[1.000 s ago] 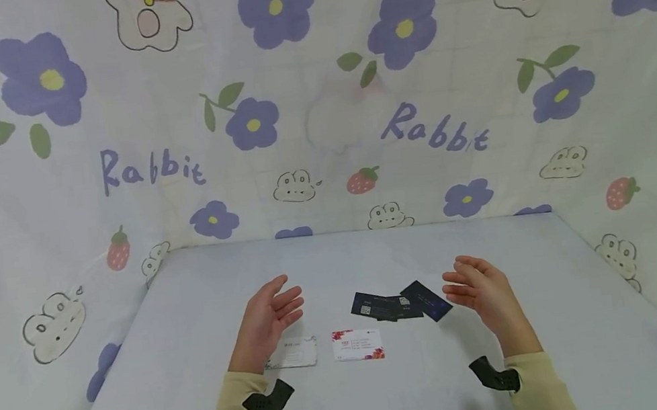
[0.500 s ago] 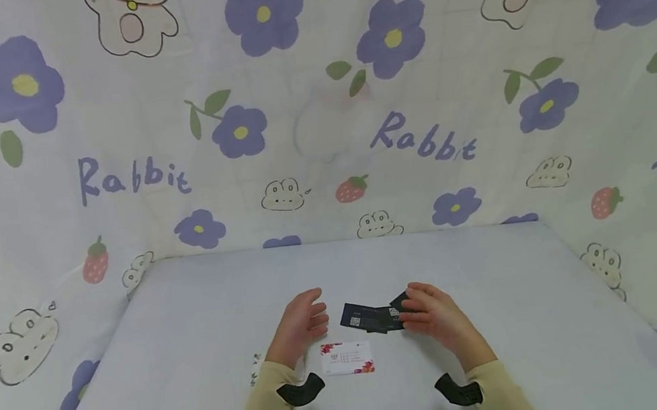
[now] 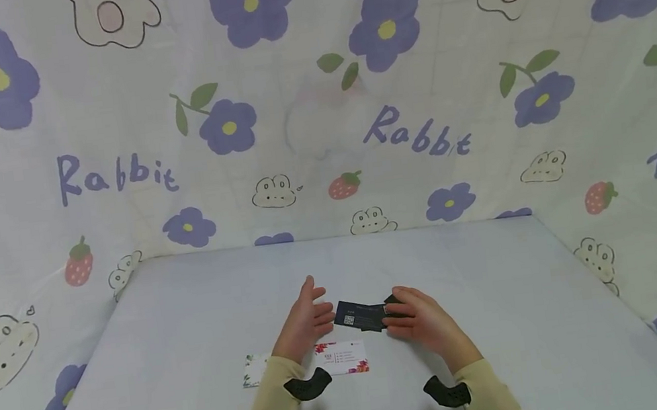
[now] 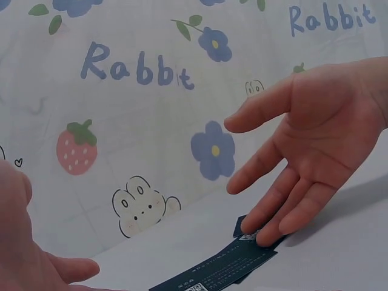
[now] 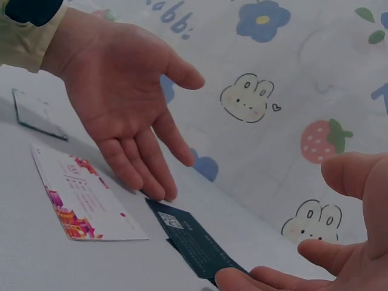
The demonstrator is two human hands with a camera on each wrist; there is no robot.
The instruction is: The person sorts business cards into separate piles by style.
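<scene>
Several dark business cards (image 3: 361, 315) lie overlapped on the white table, with small print and a square code showing. My left hand (image 3: 306, 321) is at their left end, fingers extended and palm turned inward. At the right end, my right hand (image 3: 425, 321) has its fingers over the cards and hides part of them. In the left wrist view the right hand's fingertips (image 4: 267, 237) are at the cards; whether they press on them I cannot tell. The right wrist view has the left hand's fingertips (image 5: 159, 193) right beside the dark card (image 5: 193, 239). Neither hand grips anything.
Nearer to me lies a white card with red flowers (image 3: 342, 357). Left of it a white card with a leaf pattern (image 3: 252, 368) is partly covered by my left sleeve. A patterned cloth (image 3: 316, 98) hangs behind the table (image 3: 193, 295) and along both sides.
Both hands have moved inward towards the dark cards, the right one now over their right end. The cards look unmoved on the table; the head view has shifted slightly.
</scene>
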